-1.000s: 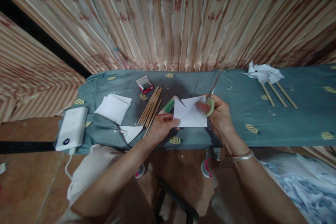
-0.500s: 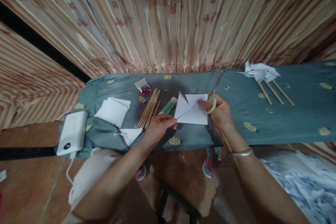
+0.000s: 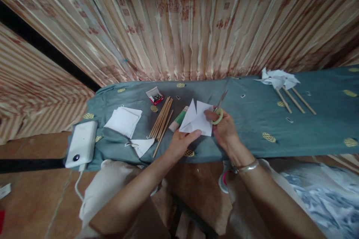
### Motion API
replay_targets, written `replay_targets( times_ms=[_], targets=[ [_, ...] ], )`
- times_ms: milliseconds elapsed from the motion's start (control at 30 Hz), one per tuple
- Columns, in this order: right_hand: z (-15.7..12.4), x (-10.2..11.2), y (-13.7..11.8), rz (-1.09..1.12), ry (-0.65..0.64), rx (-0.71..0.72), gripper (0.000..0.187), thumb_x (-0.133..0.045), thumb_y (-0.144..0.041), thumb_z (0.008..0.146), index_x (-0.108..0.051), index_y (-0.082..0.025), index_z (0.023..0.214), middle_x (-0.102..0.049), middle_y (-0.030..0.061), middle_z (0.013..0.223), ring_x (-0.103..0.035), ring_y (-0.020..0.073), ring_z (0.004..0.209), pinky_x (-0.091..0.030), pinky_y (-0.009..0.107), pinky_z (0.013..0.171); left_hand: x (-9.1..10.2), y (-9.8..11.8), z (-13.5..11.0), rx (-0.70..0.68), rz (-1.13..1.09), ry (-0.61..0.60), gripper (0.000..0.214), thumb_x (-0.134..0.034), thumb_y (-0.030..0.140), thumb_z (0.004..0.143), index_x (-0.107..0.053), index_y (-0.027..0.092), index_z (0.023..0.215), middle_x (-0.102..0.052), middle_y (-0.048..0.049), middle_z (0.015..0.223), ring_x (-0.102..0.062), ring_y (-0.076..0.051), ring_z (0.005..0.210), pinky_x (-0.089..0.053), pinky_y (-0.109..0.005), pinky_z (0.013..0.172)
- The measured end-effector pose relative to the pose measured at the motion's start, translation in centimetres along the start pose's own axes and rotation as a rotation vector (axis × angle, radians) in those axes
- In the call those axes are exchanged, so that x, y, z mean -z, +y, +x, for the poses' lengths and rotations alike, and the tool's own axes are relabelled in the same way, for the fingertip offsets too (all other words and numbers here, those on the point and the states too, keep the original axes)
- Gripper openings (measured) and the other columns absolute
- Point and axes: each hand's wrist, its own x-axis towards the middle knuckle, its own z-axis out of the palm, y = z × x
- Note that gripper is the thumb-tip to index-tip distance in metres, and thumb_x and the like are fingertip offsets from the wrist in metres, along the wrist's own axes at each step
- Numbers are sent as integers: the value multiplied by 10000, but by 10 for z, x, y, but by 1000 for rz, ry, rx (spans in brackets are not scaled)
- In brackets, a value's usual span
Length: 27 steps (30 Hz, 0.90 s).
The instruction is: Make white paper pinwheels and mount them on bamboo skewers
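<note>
White paper square (image 3: 202, 122): slit at its top, held between my hands over the tablecloth (image 3: 249, 119); probably light, bendy, easily creased, weakest at the slit.
Best hold: the uncut edges, I judge, pinched lightly.
Left hand (image 3: 182, 142): gripping the lower left, thumb on top.
Right hand (image 3: 225, 127): closed on the right edge and the scissors (image 3: 219, 108) together.
Scissors' blades: pointing away from me, likely stiff.
Beside the paper: green-and-white tube (image 3: 178, 120), then wooden sticks (image 3: 160, 118).
</note>
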Motion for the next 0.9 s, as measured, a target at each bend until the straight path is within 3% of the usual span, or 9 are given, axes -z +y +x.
replay_targets(
  times_ms=[100, 233, 300, 367, 533, 733, 900],
  targets=[
    [-7, -7, 6, -44, -51, -28, 372, -915, -322, 468, -613, -208, 653, -615, -82, 583, -555, 85, 544, -478, 224, 549, 3, 0, 4, -21, -23, 115, 258, -779, 375, 738, -731, 213, 934, -738, -65, 1098, -616, -300, 1156, -420, -426, 1076],
    [-14, -1, 2, -157, -164, -25, 427, -904, -454, 503, -679, -210, 771, -633, -63, 600, -530, 84, 527, -424, 216, 498, 14, 15, 10, -31, -187, 151, 296, -711, 357, 802, -683, 182, 1039, -713, -98, 1149, -633, -279, 1130, -517, -393, 956],
    [-21, 5, -1, -254, -305, -53, 468, -837, -558, 593, -698, -207, 871, -685, -18, 670, -588, 116, 588, -451, 237, 532, 19, 27, 12, -52, -272, 170, 335, -714, 322, 796, -651, 175, 1089, -713, -94, 1121, -654, -254, 1078, -549, -362, 879],
    [-29, 11, -3, -384, -451, -124, 558, -814, -623, 585, -702, -197, 928, -735, 40, 774, -643, 159, 679, -480, 262, 572, 24, 38, 13, -59, -324, 195, 330, -717, 305, 791, -643, 158, 1077, -726, -87, 1030, -683, -226, 960, -563, -329, 788],
    [-47, 22, 0, -567, -704, -248, 600, -800, -640, 603, -691, -191, 985, -726, 62, 874, -640, 164, 745, -510, 278, 653, 29, 49, 14, -54, -353, 252, 186, -621, 271, 860, -649, 137, 986, -723, -61, 856, -667, -170, 690, -559, -285, 603],
    [-48, 30, 5, -637, -739, -261, 538, -775, -620, 652, -703, -183, 957, -653, 14, 753, -567, 127, 663, -470, 243, 585, 26, 43, 12, -47, -313, 183, 219, -627, 300, 860, -642, 148, 1017, -731, -73, 880, -688, -190, 742, -579, -292, 629],
    [-47, 32, 8, -588, -698, -245, 489, -831, -547, 612, -737, -192, 934, -632, -9, 677, -546, 119, 619, -466, 234, 561, 24, 38, 12, -21, -283, 192, 250, -625, 293, 866, -626, 150, 1072, -739, -88, 959, -709, -234, 871, -593, -385, 783]
  ],
)
